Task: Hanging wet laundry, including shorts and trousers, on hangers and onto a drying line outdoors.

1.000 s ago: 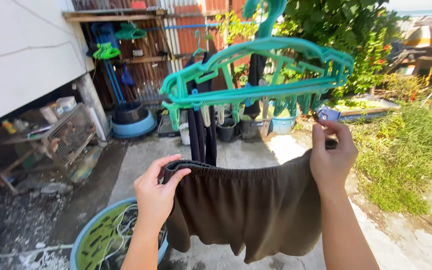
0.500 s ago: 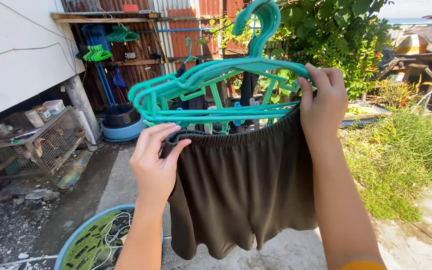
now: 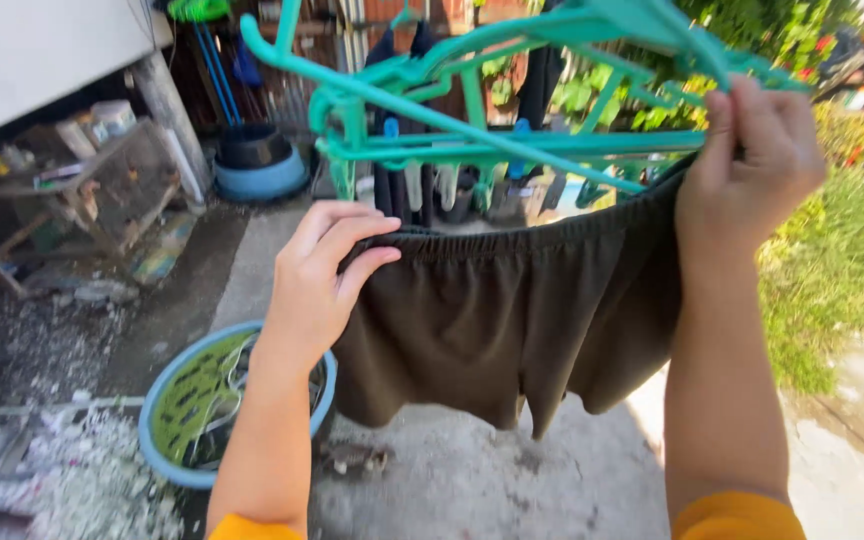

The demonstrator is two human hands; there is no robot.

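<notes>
Dark brown shorts (image 3: pixel 512 310) with an elastic waistband hang spread between my two hands. My left hand (image 3: pixel 327 275) pinches the waistband's left end. My right hand (image 3: pixel 747 165) grips the right end, raised against the lower bar of a teal plastic clip hanger (image 3: pixel 472 90) that hangs just above the shorts. Whether a clip has closed on the cloth cannot be told. Dark clothes (image 3: pixel 397 185) hang behind the hanger.
A blue basin (image 3: pixel 192 405) holding a green object and white cord sits on the concrete by my left arm. A wire cage and clutter (image 3: pixel 82 190) stand at the left wall. Dark and blue tubs (image 3: pixel 257 165) sit at the back. Grass and bushes (image 3: pixel 842 260) grow at the right.
Both hands lifted the shorts from below the hanger up to its lower bar. My right hand moved up and right onto the hanger; the view shifted closer and tilted down.
</notes>
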